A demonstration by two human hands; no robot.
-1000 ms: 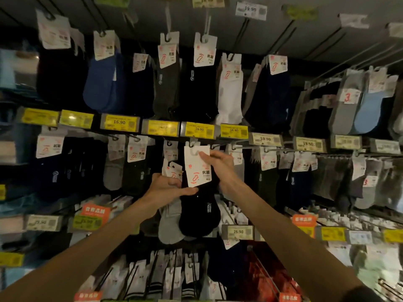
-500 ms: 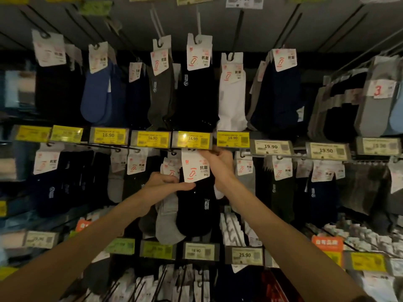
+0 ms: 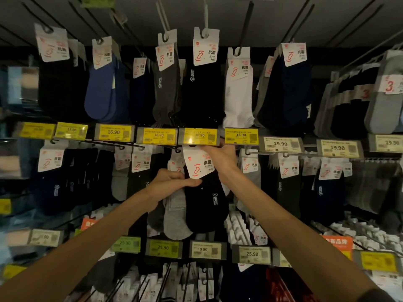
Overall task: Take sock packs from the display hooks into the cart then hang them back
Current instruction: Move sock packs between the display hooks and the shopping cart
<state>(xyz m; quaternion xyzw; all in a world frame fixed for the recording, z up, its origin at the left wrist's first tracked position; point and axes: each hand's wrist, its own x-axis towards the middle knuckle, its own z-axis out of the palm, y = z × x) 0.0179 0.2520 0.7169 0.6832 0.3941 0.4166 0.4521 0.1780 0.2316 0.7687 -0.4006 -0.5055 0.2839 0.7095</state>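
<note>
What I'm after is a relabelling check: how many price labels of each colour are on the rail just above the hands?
Yellow price labels: 6
White price labels: 3
Total: 9

The black sock pack now sits higher at the frame's centre, its card top tucked under the yellow price label, perhaps already hung. The right hand rises with it, and the left hand follows.
</note>
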